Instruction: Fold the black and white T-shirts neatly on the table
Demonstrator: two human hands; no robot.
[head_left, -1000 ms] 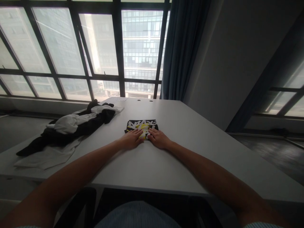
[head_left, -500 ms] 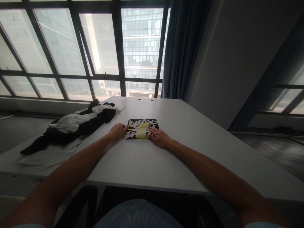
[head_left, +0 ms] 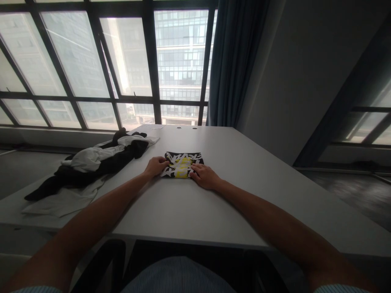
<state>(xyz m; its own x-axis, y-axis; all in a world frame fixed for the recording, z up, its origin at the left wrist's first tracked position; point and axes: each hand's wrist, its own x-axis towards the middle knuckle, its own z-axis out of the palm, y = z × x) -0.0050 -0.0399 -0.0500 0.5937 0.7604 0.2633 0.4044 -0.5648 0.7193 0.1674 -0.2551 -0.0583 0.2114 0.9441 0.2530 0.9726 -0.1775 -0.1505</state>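
A folded black T-shirt point(head_left: 181, 166) with bold white lettering and yellow patches lies flat on the white table in front of me. My left hand point(head_left: 156, 166) is at its left edge, thumb and fingers pinched together on the cloth, which is slightly raised there. On the right side of the shirt rests my right hand point(head_left: 205, 176), fingers stretched out and lying flat on the fabric. The shirt's underside cannot be seen.
A heap of black and white clothes point(head_left: 91, 160) stretches along the left part of the white table point(head_left: 195, 211). Paper point(head_left: 155, 127) lies at the far end. Beyond are windows and a blue curtain point(head_left: 233, 73); a chair armrest point(head_left: 106, 260) sits below the near edge.
My left hand has moved a little to the right, drawing the shirt's left edge inward so that the print creases. My right hand has stayed in place.
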